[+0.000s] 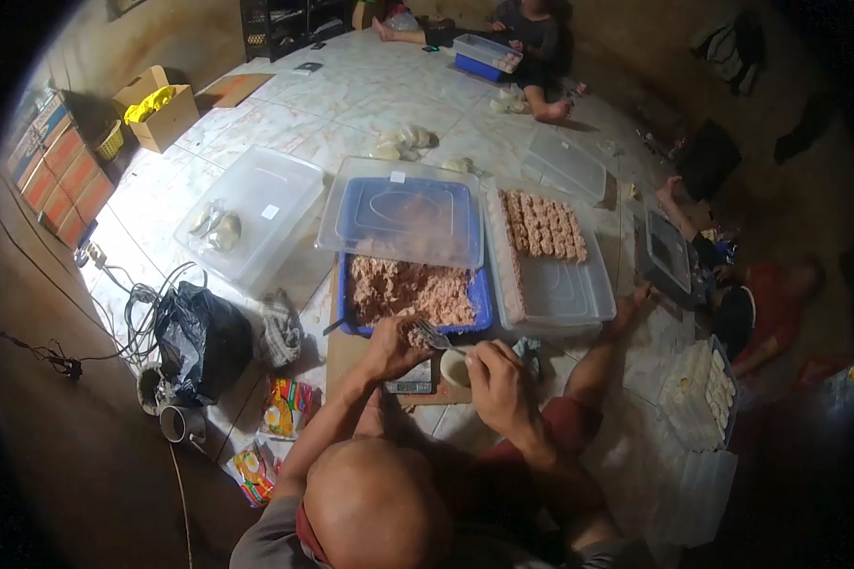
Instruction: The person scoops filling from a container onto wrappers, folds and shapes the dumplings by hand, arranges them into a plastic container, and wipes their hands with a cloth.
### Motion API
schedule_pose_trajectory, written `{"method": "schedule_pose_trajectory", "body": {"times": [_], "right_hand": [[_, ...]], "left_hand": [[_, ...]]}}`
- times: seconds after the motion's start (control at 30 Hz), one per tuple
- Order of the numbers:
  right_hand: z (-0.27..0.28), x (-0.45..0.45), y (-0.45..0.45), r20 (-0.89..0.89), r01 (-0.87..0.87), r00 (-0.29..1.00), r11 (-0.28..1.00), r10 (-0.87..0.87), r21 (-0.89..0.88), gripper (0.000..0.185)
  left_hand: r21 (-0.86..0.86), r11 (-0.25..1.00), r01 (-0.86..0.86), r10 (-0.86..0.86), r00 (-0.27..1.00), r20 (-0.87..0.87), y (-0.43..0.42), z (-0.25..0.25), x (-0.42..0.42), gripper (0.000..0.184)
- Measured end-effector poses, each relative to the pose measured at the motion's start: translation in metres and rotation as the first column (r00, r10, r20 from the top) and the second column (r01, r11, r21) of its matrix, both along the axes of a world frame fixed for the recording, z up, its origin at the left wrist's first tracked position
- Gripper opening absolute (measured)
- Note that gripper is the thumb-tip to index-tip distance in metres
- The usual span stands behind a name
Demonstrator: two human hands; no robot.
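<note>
My left hand (396,351) is cupped around a small portion of pinkish minced filling (417,338), just in front of the blue tub (485,299). Whether a wrapper lies beneath the filling is hidden by my fingers. In my right hand (505,384) is a fork (433,336), its tines at the filling. Inside the tub lies a mass of minced filling (403,289), partly covered by a clear plastic lid (329,223). Below my hands sits a small scale (414,387) on a cardboard sheet (346,365), with a pale round thing (454,368) beside it.
Right of the tub, a clear container (565,289) holds rows of shaped meat pieces (546,226). To the left are another clear box (266,204), a black plastic bag (202,332) and tangled cables. One person (538,38) sits at the back, another (778,313) at the right.
</note>
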State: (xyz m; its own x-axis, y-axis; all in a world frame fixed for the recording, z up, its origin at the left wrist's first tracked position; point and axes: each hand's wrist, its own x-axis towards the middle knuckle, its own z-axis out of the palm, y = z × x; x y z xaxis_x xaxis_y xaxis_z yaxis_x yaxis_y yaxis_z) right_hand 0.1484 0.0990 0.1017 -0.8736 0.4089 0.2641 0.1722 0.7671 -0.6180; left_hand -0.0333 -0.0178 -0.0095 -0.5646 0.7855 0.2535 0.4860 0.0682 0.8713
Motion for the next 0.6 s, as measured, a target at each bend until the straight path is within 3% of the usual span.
{"method": "schedule_pose_trajectory", "body": {"times": [0.1,0.17,0.23,0.27,0.33,0.43,0.47,0.5,0.57,0.6], "right_hand": [[-0.010,-0.002,0.004,0.094,-0.063,0.994,0.998,0.061,0.016,0.015],[-0.001,-0.002,0.004,0.042,-0.038,0.998,0.999,0.039,-0.017,0.015],[-0.002,0.001,0.002,-0.077,0.014,0.997,0.996,-0.020,-0.083,0.014],[-0.027,-0.001,0.008,-0.040,-0.056,0.998,0.997,0.054,-0.062,0.012],[-0.025,0.002,0.005,-0.042,-0.050,0.998,0.997,0.048,-0.059,0.012],[-0.007,0.002,0.000,0.000,-0.035,0.999,0.992,0.035,-0.118,0.011],[-0.004,0.001,-0.001,-0.020,-0.009,1.000,0.993,0.007,-0.114,0.011],[-0.002,-0.001,-0.001,-0.050,0.020,0.998,0.995,-0.025,-0.100,0.012],[-0.012,0.001,0.000,0.001,-0.006,1.000,0.997,0.006,-0.076,0.011],[-0.011,0.004,0.001,0.017,-0.018,1.000,0.997,0.020,-0.079,0.012]], "left_hand": [[-0.018,1.000,0.007,-0.005,0.995,0.101,0.000,0.003,0.007,0.047],[0.238,0.971,0.028,-0.097,0.954,0.283,-0.006,0.008,0.006,0.045],[0.232,0.973,0.017,-0.068,0.974,0.214,-0.010,0.023,0.007,0.045],[0.141,0.989,0.039,-0.057,0.990,0.125,-0.007,0.011,0.005,0.043],[0.010,0.999,0.047,-0.047,0.999,-0.014,-0.002,0.006,0.002,0.039],[-0.042,0.996,-0.079,0.079,0.997,-0.005,-0.008,0.014,0.006,0.037],[-0.147,0.989,-0.026,0.031,0.999,0.034,-0.014,0.029,0.005,0.037],[-0.147,0.989,-0.019,0.025,0.999,0.036,-0.009,0.016,0.006,0.037],[0.033,0.996,-0.082,0.085,0.992,-0.092,0.005,-0.015,0.005,0.039],[0.101,0.995,-0.015,0.025,0.995,-0.095,0.004,-0.005,0.004,0.038]]}}
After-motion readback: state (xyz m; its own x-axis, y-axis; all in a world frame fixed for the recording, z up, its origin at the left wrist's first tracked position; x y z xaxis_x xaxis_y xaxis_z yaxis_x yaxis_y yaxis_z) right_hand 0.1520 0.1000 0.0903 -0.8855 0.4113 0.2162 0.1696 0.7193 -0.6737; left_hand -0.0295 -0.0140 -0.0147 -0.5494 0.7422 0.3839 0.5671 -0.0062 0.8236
